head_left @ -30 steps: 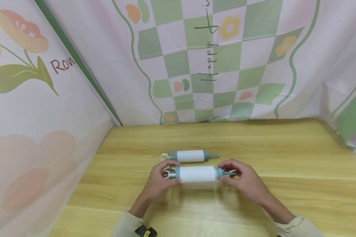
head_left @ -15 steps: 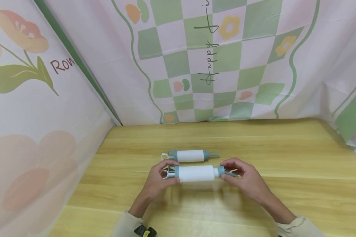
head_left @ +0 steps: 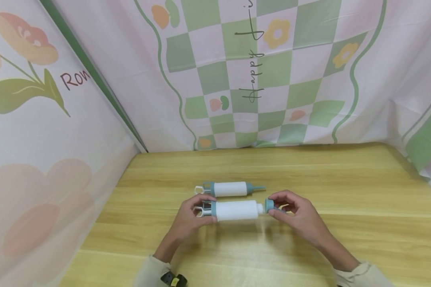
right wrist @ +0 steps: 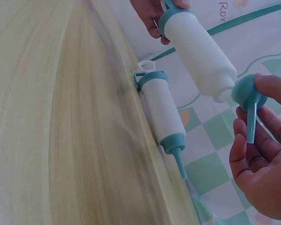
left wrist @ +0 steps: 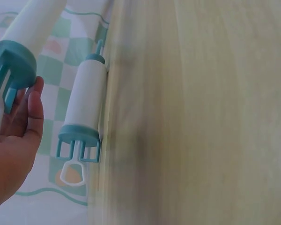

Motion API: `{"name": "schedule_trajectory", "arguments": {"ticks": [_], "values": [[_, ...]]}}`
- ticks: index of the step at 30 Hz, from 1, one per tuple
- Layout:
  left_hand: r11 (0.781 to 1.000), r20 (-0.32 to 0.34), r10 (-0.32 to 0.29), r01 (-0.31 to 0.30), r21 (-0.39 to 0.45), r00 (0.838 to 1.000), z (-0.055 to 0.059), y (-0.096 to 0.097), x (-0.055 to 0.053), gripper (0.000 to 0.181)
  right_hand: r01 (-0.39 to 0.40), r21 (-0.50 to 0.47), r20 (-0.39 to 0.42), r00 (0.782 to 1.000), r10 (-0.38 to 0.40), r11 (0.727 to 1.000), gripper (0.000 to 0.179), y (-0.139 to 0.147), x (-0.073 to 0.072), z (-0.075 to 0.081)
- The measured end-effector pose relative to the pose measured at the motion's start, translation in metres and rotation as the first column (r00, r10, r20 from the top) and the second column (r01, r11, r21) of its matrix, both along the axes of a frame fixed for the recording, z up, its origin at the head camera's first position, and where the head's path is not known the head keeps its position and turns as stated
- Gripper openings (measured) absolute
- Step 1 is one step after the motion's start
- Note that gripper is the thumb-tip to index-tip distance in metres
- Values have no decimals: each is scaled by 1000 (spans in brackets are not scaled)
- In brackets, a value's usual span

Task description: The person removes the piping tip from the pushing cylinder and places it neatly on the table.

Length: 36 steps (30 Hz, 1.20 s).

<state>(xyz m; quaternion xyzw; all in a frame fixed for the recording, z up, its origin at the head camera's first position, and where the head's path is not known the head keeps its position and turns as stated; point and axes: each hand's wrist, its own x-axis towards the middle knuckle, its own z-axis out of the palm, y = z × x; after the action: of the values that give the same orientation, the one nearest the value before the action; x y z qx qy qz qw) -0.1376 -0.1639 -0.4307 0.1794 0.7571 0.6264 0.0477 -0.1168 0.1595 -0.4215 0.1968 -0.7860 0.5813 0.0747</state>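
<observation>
My left hand (head_left: pixel 190 217) grips the teal collar end of a white plunger-type syringe bottle (head_left: pixel 237 210), with thumb and fingers on opposite sides. The white pull ring shows inside that hand's curve. Between thumb and fingers, my right hand (head_left: pixel 298 215) pinches a teal nozzle cap (head_left: pixel 269 206) with a thin spout. The cap is apart from the bottle's bare white neck (right wrist: pixel 225 95), by a small gap. In the right wrist view the spout (right wrist: pixel 251 123) points down. A second, similar syringe bottle (head_left: pixel 230 189) lies behind, its nozzle fitted and pointing right; neither hand touches it.
A wooden tabletop (head_left: pixel 344 239) lies under both hands. Behind it hangs a green-and-white checked cloth (head_left: pixel 244 115), and a flowered cloth (head_left: pixel 39 139) stands at the left. A dark band (head_left: pixel 174 280) is on the left wrist.
The teal nozzle cap has come off the bottle's neck and moved slightly right with my right hand, baring the neck. My left hand and the bottle shift slightly left. The second bottle stays put.
</observation>
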Motion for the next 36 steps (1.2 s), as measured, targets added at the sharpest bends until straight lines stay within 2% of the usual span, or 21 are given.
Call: {"name": "schedule_trajectory", "arguments": {"ticks": [7, 17, 29, 36], "values": [[997, 16, -14, 15, -76, 1000, -4, -5, -6, 44, 0, 2, 9, 1000, 0, 1000, 25, 2, -1, -1], [980, 57, -81, 90, -177, 995, -10, -14, -14, 47, -13, -18, 12, 1000, 13, 1000, 25, 1, 0, -1], [969, 98, -128, 145, -201, 987, -19, -15, -18, 44, -22, -30, 25, 999, 22, 999, 25, 2, 1, 0], [961, 92, -149, 166, -219, 985, -21, -16, -19, 43, -33, -36, 32, 999, 34, 999, 24, 1, 0, -1]]}}
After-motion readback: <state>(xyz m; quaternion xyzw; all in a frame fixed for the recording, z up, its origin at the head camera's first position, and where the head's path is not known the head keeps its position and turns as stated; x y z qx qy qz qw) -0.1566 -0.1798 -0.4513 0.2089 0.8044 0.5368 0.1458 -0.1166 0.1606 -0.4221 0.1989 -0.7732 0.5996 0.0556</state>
